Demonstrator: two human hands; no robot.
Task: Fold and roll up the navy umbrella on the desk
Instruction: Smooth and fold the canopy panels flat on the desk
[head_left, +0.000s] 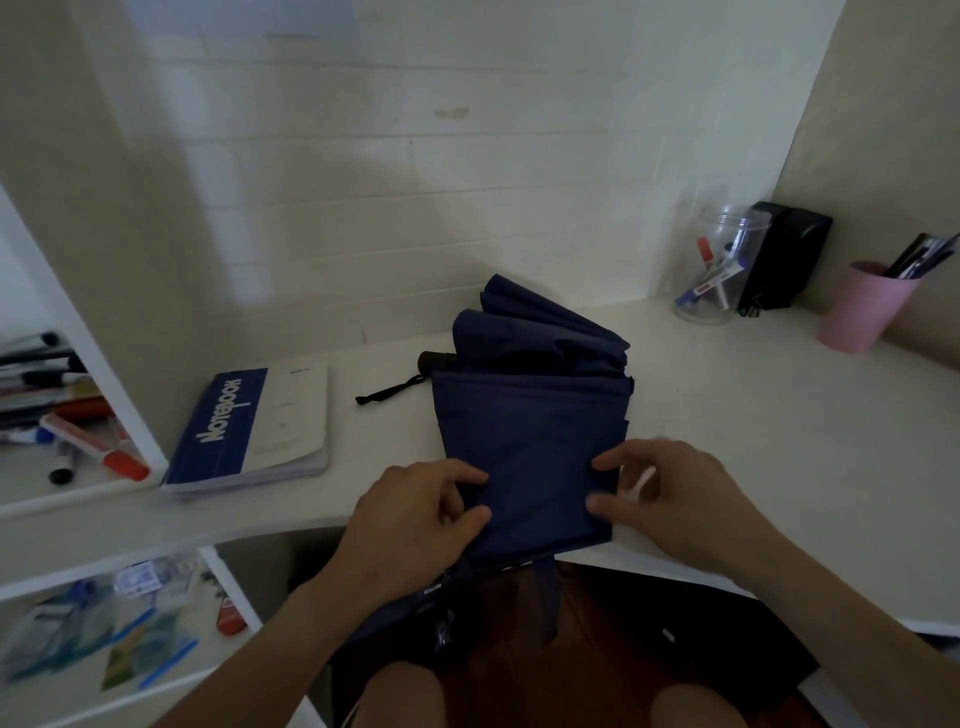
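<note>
Left hand (415, 512): thumb and fingers pinched on the left edge of the navy umbrella (524, 415) canopy. Right hand (670, 493): fingertips pressed onto the right edge of the same flat panel; whether it truly pinches the cloth I cannot tell. A pale slim object shows under its fingers, unidentified.

Umbrella lies collapsed across the front of the white desk (753, 415), the near end overhanging the edge toward the lap. Loose pleats stack up at the far end; the black handle (436, 359) and wrist strap (387, 392) poke out at far left.

Judged step: flattening one panel before rolling. To do it well, keep both edges taut and parallel, lay each pleat the same way, then roll tightly around the shaft; slack cloth will bunch.

Surroundings: a blue-and-white notebook (249, 431) left of the umbrella, apart from it. Far right, a clear jar of markers (717, 270), a black box (784, 254), a pink pen cup (862, 306). White shelves (130, 415) at left hold markers. Pale wall behind.
</note>
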